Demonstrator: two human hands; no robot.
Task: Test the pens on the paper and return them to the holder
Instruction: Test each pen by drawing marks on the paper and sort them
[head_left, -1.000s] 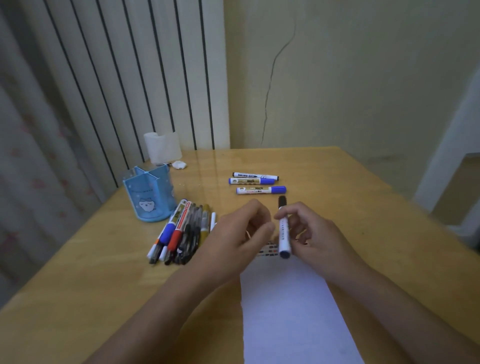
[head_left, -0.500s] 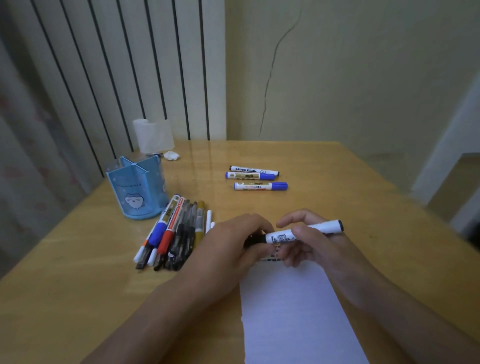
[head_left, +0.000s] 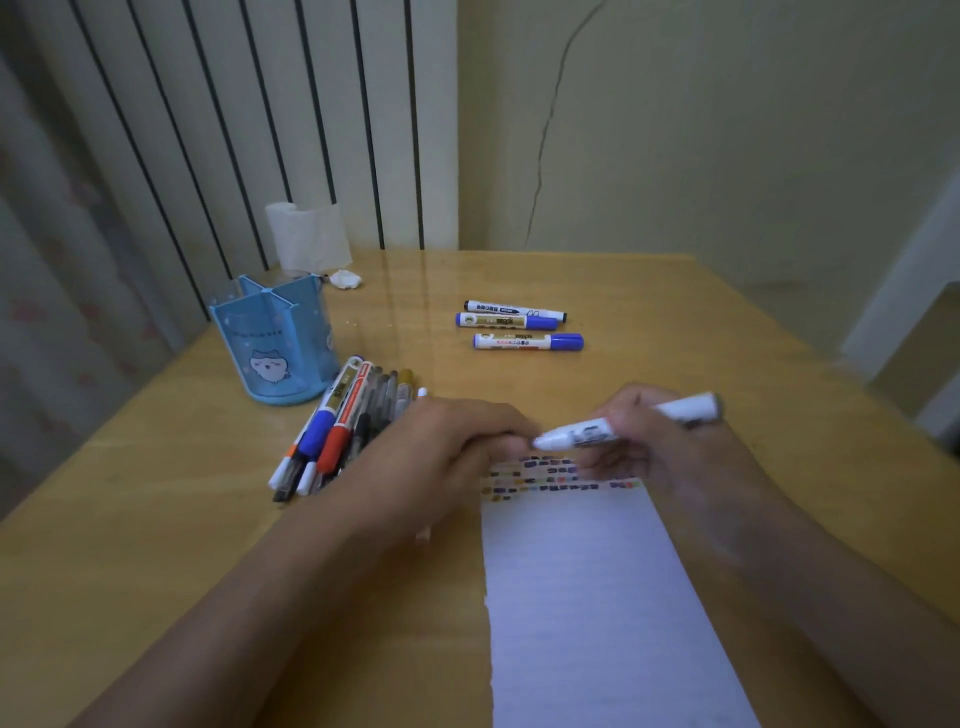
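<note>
My right hand (head_left: 660, 447) grips a white marker (head_left: 685, 408) held level over the top of the white paper (head_left: 597, 597). The marker's bare white nose points left. My left hand (head_left: 457, 452) is curled just beside that nose, and the black cap is hidden inside its fingers. Rows of small coloured test marks (head_left: 550, 475) run across the paper's top edge. The blue pen holder (head_left: 270, 353) stands at the left with nothing in its visible compartments. A pile of several pens (head_left: 343, 426) lies in front of it.
Three markers (head_left: 519, 327) lie side by side at the middle of the wooden table (head_left: 156, 519). A tissue roll (head_left: 306, 236) and a crumpled white scrap (head_left: 345, 279) sit at the back left by the striped wall.
My right hand turned the marker from upright to level. The black cap that was on its left end has come off into my left hand, and the hands have drawn slightly apart.
</note>
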